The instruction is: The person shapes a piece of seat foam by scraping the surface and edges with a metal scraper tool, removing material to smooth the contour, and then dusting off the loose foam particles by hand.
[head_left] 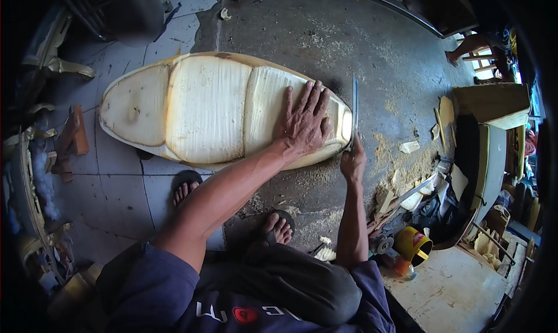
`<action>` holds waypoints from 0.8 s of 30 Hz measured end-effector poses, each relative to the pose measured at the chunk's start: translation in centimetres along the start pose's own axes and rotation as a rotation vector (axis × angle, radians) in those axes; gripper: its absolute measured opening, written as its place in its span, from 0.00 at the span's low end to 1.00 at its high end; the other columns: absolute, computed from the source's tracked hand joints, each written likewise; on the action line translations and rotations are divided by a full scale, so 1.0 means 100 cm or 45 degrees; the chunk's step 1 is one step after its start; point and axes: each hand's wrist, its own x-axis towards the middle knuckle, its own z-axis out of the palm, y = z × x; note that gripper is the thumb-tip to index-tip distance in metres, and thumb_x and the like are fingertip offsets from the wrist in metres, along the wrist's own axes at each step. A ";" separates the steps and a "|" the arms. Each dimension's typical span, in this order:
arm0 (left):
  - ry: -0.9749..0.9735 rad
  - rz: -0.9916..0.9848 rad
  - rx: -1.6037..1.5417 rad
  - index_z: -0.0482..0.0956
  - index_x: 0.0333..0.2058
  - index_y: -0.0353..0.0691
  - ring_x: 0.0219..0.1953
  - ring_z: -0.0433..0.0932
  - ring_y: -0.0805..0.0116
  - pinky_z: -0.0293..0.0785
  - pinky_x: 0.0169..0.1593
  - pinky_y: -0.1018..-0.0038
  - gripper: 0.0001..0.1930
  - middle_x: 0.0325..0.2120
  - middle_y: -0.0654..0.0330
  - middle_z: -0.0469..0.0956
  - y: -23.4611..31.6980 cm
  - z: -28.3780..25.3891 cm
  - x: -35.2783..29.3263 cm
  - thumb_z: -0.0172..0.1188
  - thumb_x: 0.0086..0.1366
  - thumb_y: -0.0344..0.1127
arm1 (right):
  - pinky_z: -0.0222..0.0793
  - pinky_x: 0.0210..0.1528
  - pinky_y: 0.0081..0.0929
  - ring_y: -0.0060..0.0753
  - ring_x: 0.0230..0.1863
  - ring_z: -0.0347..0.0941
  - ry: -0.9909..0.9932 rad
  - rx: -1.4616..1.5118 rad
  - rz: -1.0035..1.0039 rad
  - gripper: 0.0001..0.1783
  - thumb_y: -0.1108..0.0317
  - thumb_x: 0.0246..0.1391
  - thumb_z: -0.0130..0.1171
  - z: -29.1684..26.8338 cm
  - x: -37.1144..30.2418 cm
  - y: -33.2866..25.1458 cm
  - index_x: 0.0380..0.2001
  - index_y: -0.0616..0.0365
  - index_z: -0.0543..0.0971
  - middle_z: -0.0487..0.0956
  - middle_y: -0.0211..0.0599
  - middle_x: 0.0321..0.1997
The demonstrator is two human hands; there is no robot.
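A long, pale foam seat pad (209, 109), shaped like a motorcycle seat with rounded ends and raised cross ridges, lies in front of me. My left hand (305, 118) rests on its right part, palm down with fingers stretched out. At the pad's right tip, my right hand (353, 158) is closed round the near end of a long, thin metal blade (355, 97). The blade points away from me, beside the tip; whether it touches the foam I cannot tell. Its handle is hidden in my fist.
Foam crumbs (383, 153) and offcuts litter the dark floor on the right. A yellow tin (414, 243) and an angle grinder (382, 244) are near my right arm. Wooden pieces (72, 138) stand at left. A person's leg (468, 45) shows at the far right.
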 end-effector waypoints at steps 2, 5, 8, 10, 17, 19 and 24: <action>-0.022 -0.005 0.029 0.58 0.72 0.35 0.77 0.48 0.50 0.33 0.75 0.38 0.35 0.75 0.46 0.50 0.000 -0.008 -0.005 0.46 0.69 0.44 | 0.63 0.68 0.48 0.66 0.69 0.64 -0.044 0.030 -0.007 0.42 0.84 0.44 0.46 0.012 -0.017 0.023 0.69 0.58 0.67 0.66 0.64 0.71; -0.101 -0.049 0.033 0.57 0.72 0.36 0.78 0.45 0.51 0.31 0.75 0.39 0.36 0.75 0.47 0.49 -0.011 -0.004 -0.013 0.43 0.69 0.47 | 0.56 0.71 0.49 0.64 0.73 0.60 0.106 -0.131 -0.021 0.44 0.81 0.42 0.47 0.035 -0.137 0.016 0.70 0.62 0.65 0.64 0.58 0.74; -0.136 -0.030 0.005 0.55 0.73 0.36 0.78 0.43 0.51 0.31 0.75 0.39 0.36 0.76 0.47 0.48 0.005 -0.005 -0.010 0.42 0.70 0.47 | 0.55 0.71 0.50 0.63 0.73 0.61 0.112 -0.098 0.146 0.45 0.80 0.42 0.47 0.026 -0.192 0.008 0.70 0.60 0.65 0.64 0.58 0.74; -0.104 -0.023 0.003 0.55 0.73 0.35 0.78 0.44 0.50 0.31 0.75 0.38 0.36 0.75 0.46 0.48 0.004 -0.007 -0.007 0.43 0.69 0.47 | 0.57 0.70 0.50 0.62 0.72 0.62 0.163 -0.139 0.037 0.44 0.79 0.43 0.48 0.022 -0.112 0.016 0.70 0.57 0.66 0.65 0.58 0.73; -0.121 -0.048 0.017 0.54 0.73 0.35 0.78 0.44 0.49 0.31 0.75 0.38 0.37 0.75 0.46 0.47 -0.007 0.000 -0.011 0.46 0.68 0.45 | 0.61 0.70 0.44 0.64 0.69 0.65 0.090 -0.150 0.032 0.43 0.83 0.43 0.43 0.021 -0.121 0.011 0.70 0.61 0.65 0.67 0.62 0.71; -0.156 -0.035 0.061 0.53 0.73 0.35 0.78 0.44 0.49 0.31 0.75 0.38 0.37 0.75 0.46 0.47 -0.007 -0.003 -0.012 0.45 0.69 0.46 | 0.58 0.71 0.49 0.67 0.68 0.64 0.029 -0.096 0.168 0.46 0.81 0.41 0.45 0.022 -0.188 -0.002 0.71 0.57 0.66 0.64 0.59 0.74; -0.067 0.010 -0.004 0.55 0.72 0.35 0.78 0.44 0.50 0.33 0.75 0.38 0.36 0.75 0.46 0.49 0.005 -0.005 -0.001 0.45 0.69 0.44 | 0.57 0.72 0.49 0.65 0.71 0.62 0.125 -0.112 0.006 0.43 0.80 0.43 0.49 0.005 -0.040 0.016 0.69 0.58 0.67 0.65 0.59 0.73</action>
